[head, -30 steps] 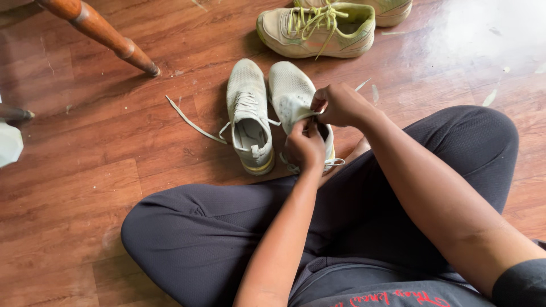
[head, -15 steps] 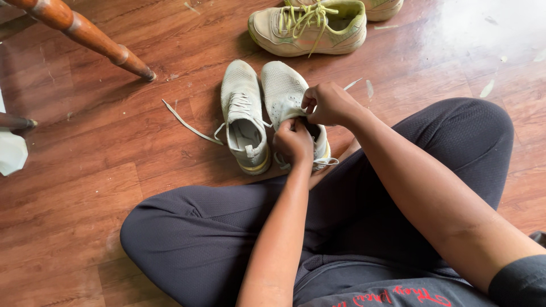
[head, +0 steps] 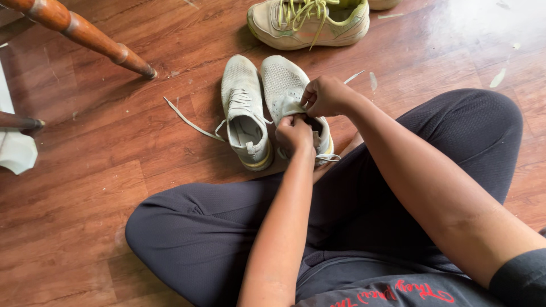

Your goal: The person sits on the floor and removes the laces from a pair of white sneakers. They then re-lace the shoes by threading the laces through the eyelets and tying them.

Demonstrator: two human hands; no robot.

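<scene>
Two pale grey-white mesh sneakers lie side by side on the wooden floor in front of my crossed legs. My left hand point(head: 296, 133) and my right hand point(head: 326, 96) are both closed over the opening of the right-hand sneaker point(head: 284, 85), pinching its tongue or lace area; the fingers hide exactly what they grip. The left-hand sneaker point(head: 243, 111) stands untouched, with a loose lace point(head: 187, 120) trailing out to the left across the floor.
A yellowish sneaker with yellow-green laces point(head: 310, 23) sits further away at the top. A turned wooden furniture leg point(head: 85, 37) slants in at upper left. A white object point(head: 17, 150) is at the left edge. Small scraps litter the floor at right.
The view has shifted slightly. My left hand has moved up closer to my right hand on the sneaker's opening; both stay closed on it.
</scene>
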